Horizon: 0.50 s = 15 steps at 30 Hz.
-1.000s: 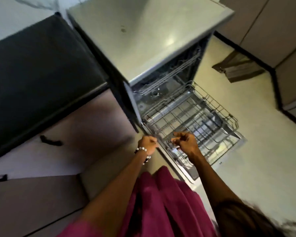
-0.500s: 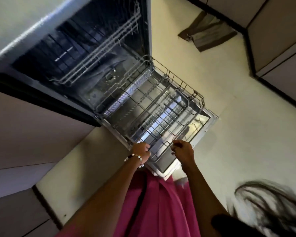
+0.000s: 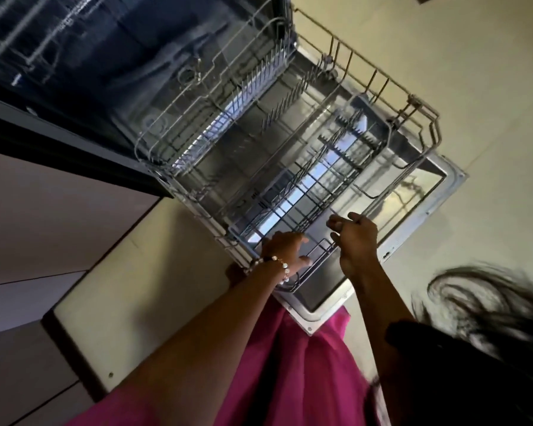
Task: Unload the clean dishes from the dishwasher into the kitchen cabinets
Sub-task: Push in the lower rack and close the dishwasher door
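The dishwasher [image 3: 111,66] stands open with its door [image 3: 428,192] folded down flat. The lower wire rack [image 3: 290,142] is pulled out over the door, and no dishes show among its tines. My left hand [image 3: 285,250], with a bead bracelet on the wrist, grips the rack's near corner rim. My right hand [image 3: 356,241] is a little to the right, its fingers curled at the rack's front rim wire. The upper rack [image 3: 22,41] sits inside the dark tub, blurred.
Pale cabinet fronts [image 3: 53,229] run along the left beside the dishwasher. Beige floor [image 3: 490,103] surrounds the open door. My pink garment [image 3: 283,373] hangs below my arms, and dark hair [image 3: 480,327] swings in at the lower right.
The view has dropped closer to the open dishwasher. Both hands stay at the lower rack's near rim, and the right hand has shifted slightly along it.
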Available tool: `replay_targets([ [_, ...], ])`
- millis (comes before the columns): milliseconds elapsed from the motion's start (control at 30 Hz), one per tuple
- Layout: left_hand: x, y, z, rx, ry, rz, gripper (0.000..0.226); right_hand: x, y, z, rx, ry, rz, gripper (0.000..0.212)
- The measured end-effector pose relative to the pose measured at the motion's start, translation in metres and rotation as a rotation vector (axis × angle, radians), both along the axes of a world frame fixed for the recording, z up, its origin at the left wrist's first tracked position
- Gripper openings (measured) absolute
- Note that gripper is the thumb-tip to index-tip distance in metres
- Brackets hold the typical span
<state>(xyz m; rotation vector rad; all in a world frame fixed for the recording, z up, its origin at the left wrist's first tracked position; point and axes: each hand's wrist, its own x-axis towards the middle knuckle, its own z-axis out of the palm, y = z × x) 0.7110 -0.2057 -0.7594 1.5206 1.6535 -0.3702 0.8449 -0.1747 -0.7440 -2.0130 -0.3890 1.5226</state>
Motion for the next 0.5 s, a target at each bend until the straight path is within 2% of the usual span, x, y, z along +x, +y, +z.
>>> replay_targets([
  [167,-0.009,0.008,0.003,0.005,0.078,-0.025,0.052,-0.017,0.019,0.008,-0.003,0.075,-0.048,0.028],
  [300,-0.03,0.026,0.008,0.062,0.165,0.025,0.051,-0.046,0.048,0.015,0.022,0.099,0.062,0.023],
  [400,-0.059,0.05,0.01,0.119,0.206,0.019,0.042,-0.072,0.073,0.023,0.031,0.132,0.148,0.035],
  [433,-0.069,0.058,0.011,0.133,0.224,-0.004,0.039,-0.081,0.081,0.023,0.04,0.143,0.161,0.032],
  [500,-0.091,0.078,0.015,0.142,0.272,-0.021,0.043,-0.103,0.099,0.025,0.063,0.164,0.198,0.012],
])
